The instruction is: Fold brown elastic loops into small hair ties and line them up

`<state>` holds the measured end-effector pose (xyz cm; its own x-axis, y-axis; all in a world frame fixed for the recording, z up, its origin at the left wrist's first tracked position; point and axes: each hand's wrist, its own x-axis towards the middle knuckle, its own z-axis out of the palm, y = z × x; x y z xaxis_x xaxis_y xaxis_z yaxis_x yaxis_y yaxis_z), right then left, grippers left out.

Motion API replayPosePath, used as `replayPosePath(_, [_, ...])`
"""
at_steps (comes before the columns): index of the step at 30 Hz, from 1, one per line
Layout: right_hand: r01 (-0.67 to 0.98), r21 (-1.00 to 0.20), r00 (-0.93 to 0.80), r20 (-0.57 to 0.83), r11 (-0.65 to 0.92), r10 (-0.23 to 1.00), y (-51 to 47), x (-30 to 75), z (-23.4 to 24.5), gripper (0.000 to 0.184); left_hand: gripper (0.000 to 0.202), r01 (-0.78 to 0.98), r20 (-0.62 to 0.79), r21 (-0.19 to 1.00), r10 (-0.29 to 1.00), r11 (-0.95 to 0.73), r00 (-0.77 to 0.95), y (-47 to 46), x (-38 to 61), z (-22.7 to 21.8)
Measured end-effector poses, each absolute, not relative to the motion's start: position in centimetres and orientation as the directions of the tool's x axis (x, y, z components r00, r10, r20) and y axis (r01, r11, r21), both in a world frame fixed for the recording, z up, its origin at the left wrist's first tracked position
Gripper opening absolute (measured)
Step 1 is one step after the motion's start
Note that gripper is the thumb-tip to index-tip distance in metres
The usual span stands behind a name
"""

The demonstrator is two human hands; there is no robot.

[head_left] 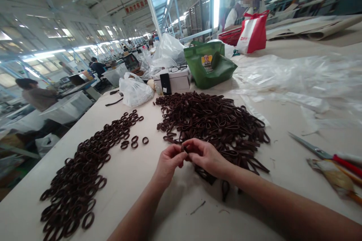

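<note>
Between the fingertips of my left hand [169, 162] and my right hand [206, 156] is a small dark brown loop [184, 149], pinched from both sides and partly covered by the fingers. Just beyond my hands spreads a heap of flattened dark brown loops [209, 116], and its near edge runs under my right hand. To the left lies a long pile of dark brown round rings [82, 169]. Several loose rings [134, 142] rest apart from that pile, nearer to my left hand.
Scissors with red handles [325, 153] lie at the right. Behind the heap stand a green bag [209, 66], a white box [181, 79], a dark phone [165, 84] and a white plastic bag [137, 90]. Clear plastic sheeting [296, 75] covers the far right. Other people sit farther off.
</note>
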<state>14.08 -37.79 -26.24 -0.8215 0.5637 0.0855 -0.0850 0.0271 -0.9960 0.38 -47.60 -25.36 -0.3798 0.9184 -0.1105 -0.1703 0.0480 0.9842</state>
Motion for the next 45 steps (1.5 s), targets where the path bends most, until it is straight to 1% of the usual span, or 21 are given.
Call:
replayPosePath(1, [-0.085,-0.996,-0.815,0.072,0.004,0.575,-37.7,14.0,-26.2,0.026,0.030,-0.095,-0.062,0.995,0.927,0.028,-0.370,-47.7,0.5,-25.3])
replayPosePath(2, [-0.085,-0.996,-0.802,0.081,0.020,0.591,-37.6,14.0,-26.2,0.023,0.028,-0.021,-0.019,1.000,0.934,0.012,-0.358,-47.9,0.7,-25.3])
replayPosePath(4, [-0.080,-0.987,-0.768,0.151,0.141,0.622,-37.3,14.1,-26.0,0.023,0.025,0.084,0.010,0.996,0.944,0.019,-0.331,-48.1,0.9,-25.2])
replayPosePath(6, [-0.049,-0.947,-0.734,0.250,0.318,0.631,-37.3,14.2,-25.8,0.028,0.024,0.096,-0.045,0.992,0.953,0.077,-0.300,-48.2,1.1,-25.0])
replayPosePath(8, [0.002,-0.886,-0.709,0.326,0.464,0.625,-37.3,14.4,-25.7,0.031,0.024,0.059,-0.129,0.987,0.956,0.150,-0.264,-48.1,1.2,-24.9])
replayPosePath(10, [0.071,-0.840,-0.716,0.332,0.537,0.614,-37.3,14.6,-25.4,0.027,0.024,0.057,-0.168,0.981,0.953,0.188,-0.251,-48.0,1.1,-24.7])
replayPosePath(13, [0.152,-0.826,-0.737,0.270,0.542,0.619,-37.2,14.9,-24.8,0.014,0.024,0.118,-0.149,0.974,0.937,0.195,-0.315,-47.8,0.7,-24.5])
replayPosePath(15, [0.148,-0.859,-0.765,0.214,0.490,0.607,-36.9,15.2,-24.3,0.009,0.023,0.148,-0.116,0.971,0.915,0.186,-0.387,-47.7,0.3,-24.4])
replayPosePath(18, [0.073,-0.934,-0.858,0.120,0.349,0.499,-36.7,15.3,-24.0,0.012,0.019,0.157,-0.077,0.973,0.883,0.167,-0.463,-47.6,-0.1,-24.4])
replayPosePath(19, [0.045,-0.945,-0.876,0.118,0.324,0.467,-36.6,15.3,-24.0,0.013,0.018,0.155,-0.067,0.975,0.878,0.158,-0.475,-47.6,-0.2,-24.4])
replayPosePath(20, [0.016,-0.942,-0.880,0.147,0.336,0.452,-36.6,15.3,-24.1,0.013,0.016,0.155,-0.056,0.977,0.874,0.148,-0.482,-47.7,-0.2,-24.4])
replayPosePath(21, [-0.015,-0.923,-0.871,0.201,0.386,0.448,-36.6,15.2,-24.3,0.013,0.016,0.157,-0.042,0.979,0.874,0.134,-0.485,-47.7,-0.2,-24.4])
replayPosePath(24, [-0.076,-0.810,-0.819,0.384,0.581,0.427,-36.8,15.0,-24.9,0.012,0.017,0.172,0.014,0.982,0.889,0.074,-0.458,-47.8,0.0,-24.5])
replayPosePath(25, [-0.076,-0.771,-0.809,0.419,0.632,0.413,-36.9,14.9,-25.1,0.012,0.018,0.184,0.030,0.981,0.897,0.057,-0.441,-47.8,0.1,-24.5])
replayPosePath(27, [-0.043,-0.710,-0.800,0.446,0.703,0.401,-37.2,14.8,-25.4,0.012,0.018,0.235,0.055,0.971,0.914,0.045,-0.403,-47.9,0.2,-24.7])
replayPosePath(30, [0.047,-0.670,-0.795,0.424,0.741,0.434,-37.7,14.9,-25.4,0.014,0.015,0.374,0.080,0.925,0.927,0.068,-0.366,-48.2,0.6,-25.0])
replayPosePath(34, [0.206,-0.672,-0.745,0.364,0.712,0.559,-38.0,15.0,-25.1,0.015,0.006,0.506,0.082,0.851,0.913,0.144,-0.399,-48.4,1.3,-25.6])
replayPosePath(37, [0.351,-0.624,-0.694,0.328,0.698,0.641,-38.0,15.0,-24.9,0.017,0.004,0.631,0.155,0.755,0.885,0.180,-0.438,-48.2,1.6,-25.8])
replayPosePath(39, [0.409,-0.587,-0.695,0.296,0.699,0.655,-38.0,15.0,-24.7,0.020,0.005,0.687,0.196,0.702,0.877,0.188,-0.440,-48.0,1.6,-25.9])
replayPosePath(41, [0.422,-0.577,-0.713,0.265,0.699,0.649,-37.9,15.0,-24.5,0.019,0.005,0.703,0.202,0.683,0.875,0.195,-0.439,-47.9,1.6,-25.9])
replayPosePath(45, [0.361,-0.621,-0.745,0.257,0.695,0.616,-37.6,15.1,-24.4,0.012,0.006,0.673,0.169,0.705,0.869,0.223,-0.466,-47.6,1.4,-25.8])
